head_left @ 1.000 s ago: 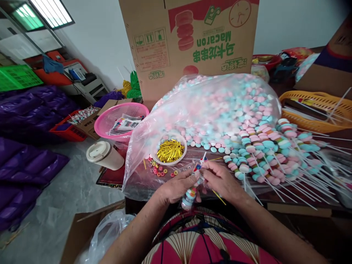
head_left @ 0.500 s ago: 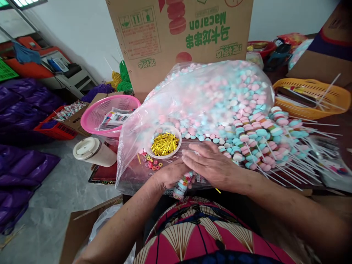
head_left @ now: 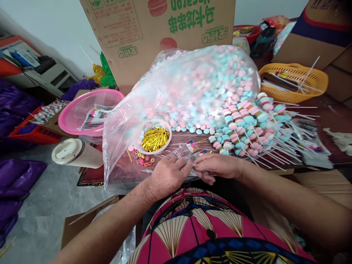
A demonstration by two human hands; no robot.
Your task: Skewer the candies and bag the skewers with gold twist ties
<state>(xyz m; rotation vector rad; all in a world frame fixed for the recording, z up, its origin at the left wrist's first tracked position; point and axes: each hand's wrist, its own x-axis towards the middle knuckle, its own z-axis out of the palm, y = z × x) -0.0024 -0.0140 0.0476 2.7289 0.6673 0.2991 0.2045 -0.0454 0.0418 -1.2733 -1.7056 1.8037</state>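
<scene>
My left hand [head_left: 166,176] and my right hand [head_left: 217,168] meet at the near table edge, fingers pinched together on a small printed clear wrapper [head_left: 192,158]. More printed wrappers [head_left: 184,149] lie just beyond my fingers. A small bowl of gold twist ties [head_left: 154,137] sits a little ahead of my left hand. Several small coloured rings [head_left: 143,159] lie next to it. A pile of candy skewers [head_left: 247,126] with white sticks lies to the right of my right hand. Behind them a big clear bag of pink and blue candies [head_left: 198,84] covers the table.
A pink basket [head_left: 82,110] and a lidded paper cup [head_left: 71,154] sit at the left. An orange basket [head_left: 294,82] with sticks stands at the back right. A tall cardboard box [head_left: 154,29] rises behind the bag. Purple bags [head_left: 16,176] lie on the floor.
The candy stick that my left hand held low a second ago is no longer visible. My right hand swept over, open, and now both hands pinch a wrapper. The camera tilted down.
</scene>
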